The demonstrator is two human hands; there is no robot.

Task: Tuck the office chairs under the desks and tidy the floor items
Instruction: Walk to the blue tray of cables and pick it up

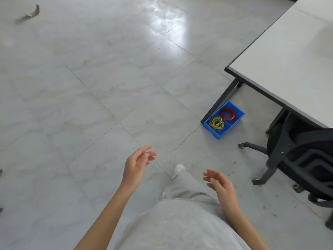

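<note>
Both hands are out in front of the body and holding nothing. The left hand (137, 165) has its fingers loosely spread and slightly bent, palm turned inward. The right hand (219, 181) sits lower and closer to the body, fingers relaxed and fanned out the same way, palm facing the left one. There's a clear gap between the two, and neither touches anything.

Between and just below them you can see a leg in grey trousers (187, 186) with a pale shoe (179, 168) stepping forward on the floor (90, 87), which is shiny grey tile.

Off to the right, past the right hand, a blue tray (239, 114) sits on the floor, right up against the foot of the desk leg (220, 103). It has two compartments: yellow bands (216, 123) in the nearer one, red bands (228, 114) in the farther one.

The desk (288, 60) itself fills the upper right, white top with a dark edge. A black office chair (302, 152) is at the right edge, its seat partly under the desk while its wheeled base sticks out onto the open floor.

Way off in the top left corner there's a small brown scrap (34, 12) lying on the tiles, too blurry to say what it is.
</note>
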